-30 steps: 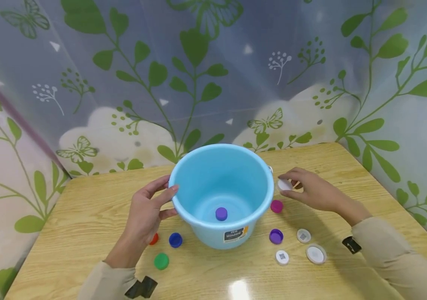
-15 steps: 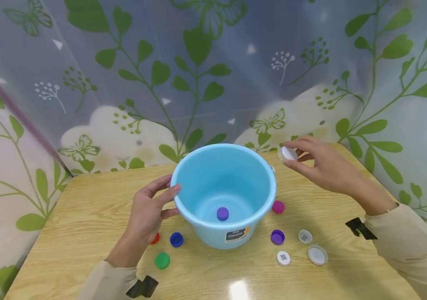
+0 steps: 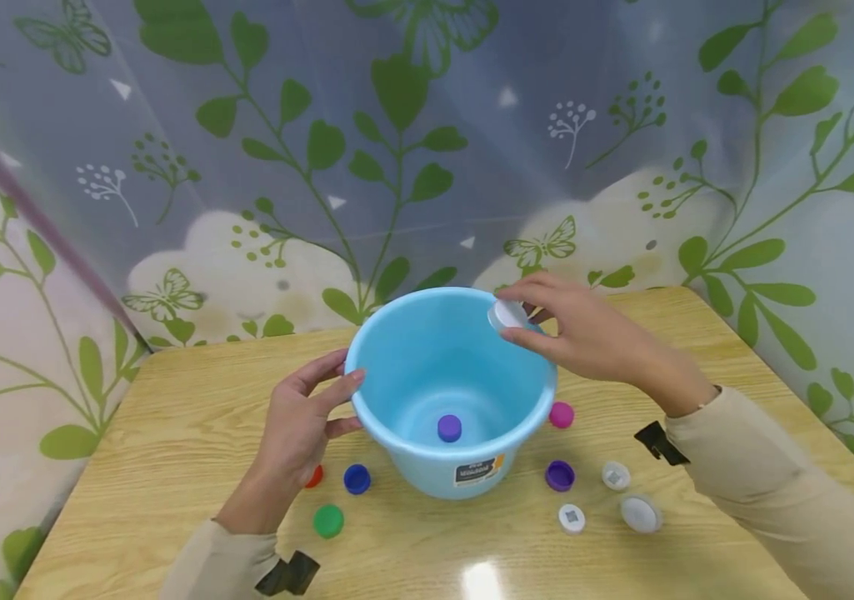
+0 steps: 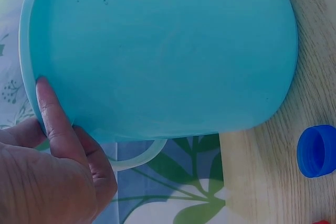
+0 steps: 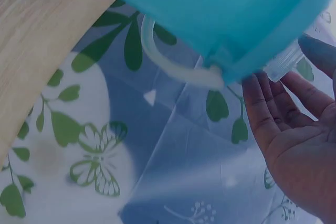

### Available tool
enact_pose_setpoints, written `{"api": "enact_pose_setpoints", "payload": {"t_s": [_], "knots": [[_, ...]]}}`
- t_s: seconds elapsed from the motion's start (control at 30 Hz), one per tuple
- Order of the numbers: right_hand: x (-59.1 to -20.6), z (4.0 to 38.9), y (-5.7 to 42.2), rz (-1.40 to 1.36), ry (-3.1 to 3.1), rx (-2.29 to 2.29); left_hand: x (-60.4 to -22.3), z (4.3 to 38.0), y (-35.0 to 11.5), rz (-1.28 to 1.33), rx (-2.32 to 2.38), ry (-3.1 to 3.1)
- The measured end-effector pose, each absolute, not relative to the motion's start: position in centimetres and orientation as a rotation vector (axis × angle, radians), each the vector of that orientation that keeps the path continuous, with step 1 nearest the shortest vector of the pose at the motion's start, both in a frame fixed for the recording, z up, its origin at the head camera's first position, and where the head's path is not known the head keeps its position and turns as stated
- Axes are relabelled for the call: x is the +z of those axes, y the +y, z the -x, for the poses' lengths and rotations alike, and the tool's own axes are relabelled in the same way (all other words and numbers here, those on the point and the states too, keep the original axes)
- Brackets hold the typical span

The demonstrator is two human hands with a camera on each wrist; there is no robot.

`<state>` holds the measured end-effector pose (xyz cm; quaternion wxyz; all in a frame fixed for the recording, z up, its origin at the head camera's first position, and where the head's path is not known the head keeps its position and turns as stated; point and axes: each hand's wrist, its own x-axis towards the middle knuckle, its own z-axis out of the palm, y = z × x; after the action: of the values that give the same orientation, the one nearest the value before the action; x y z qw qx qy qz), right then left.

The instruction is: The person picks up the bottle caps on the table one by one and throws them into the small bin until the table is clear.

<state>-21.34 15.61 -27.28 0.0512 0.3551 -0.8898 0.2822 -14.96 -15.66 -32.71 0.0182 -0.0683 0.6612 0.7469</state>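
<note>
A light blue bucket (image 3: 434, 358) stands on the table, its inside facing me, with a purple bottle cap (image 3: 449, 428) on its floor. My left hand (image 3: 295, 417) grips the rim at the left, thumb over the edge and fingers outside. In the left wrist view the same hand (image 4: 58, 166) holds the rim beside the pale handle (image 4: 144, 160). My right hand (image 3: 584, 325) pinches a white, clear-edged cap (image 3: 507, 315) over the back right of the rim. The right wrist view shows the ridged side of this cap (image 5: 283, 61) partly behind the bucket.
Left of the bucket lie a red cap (image 3: 314, 476), a blue cap (image 3: 357, 479) and a green cap (image 3: 329, 521). To its right are a pink cap (image 3: 561, 415), a purple cap (image 3: 560, 476) and several white ones, among them a larger cap (image 3: 641, 514). A patterned curtain (image 3: 307, 167) hangs behind the table.
My right hand has lifted the white cap from near the table at the bucket's right, then carried it left over the rim. The left hand keeps its grip on the bucket.
</note>
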Motion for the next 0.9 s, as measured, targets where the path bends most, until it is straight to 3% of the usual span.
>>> {"api": "enact_pose_setpoints", "payload": {"t_s": [0.9], "knots": [[-30.0, 22.3, 11.8, -1.216, -2.764, 0.723, -32.9, 15.1, -15.6, 0.241, 2.338, 2.047]]}}
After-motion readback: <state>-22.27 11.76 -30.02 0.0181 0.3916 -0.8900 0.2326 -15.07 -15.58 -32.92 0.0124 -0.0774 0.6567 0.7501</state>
